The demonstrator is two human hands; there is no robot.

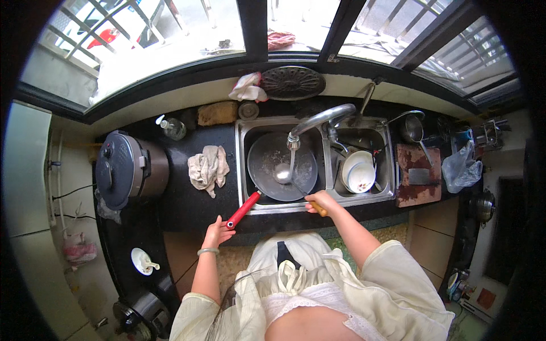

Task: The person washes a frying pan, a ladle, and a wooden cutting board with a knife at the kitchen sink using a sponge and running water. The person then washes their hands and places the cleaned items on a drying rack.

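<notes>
A large dark frying pan (273, 149) sits in the left sink basin (241, 170), its red handle (244, 209) slanting over the front rim. My left hand (218, 232), with a bracelet at the wrist, is at the end of that handle with fingers spread; whether it bears on the handle is unclear. My right hand (323, 202) grips the wooden handle (318, 209) of a metal ladle, whose bowl (283, 173) is inside the pan. Water runs from the curved chrome faucet (326, 114) down towards the ladle.
White bowls (358, 170) are stacked in the right basin. Right of the sink lie a cutting board (405, 157) and a cleaver (419, 176), beside a plastic bag (460, 168). A crumpled cloth (208, 169), soap bottle (172, 128) and electric pressure cooker (151, 168) are on the left.
</notes>
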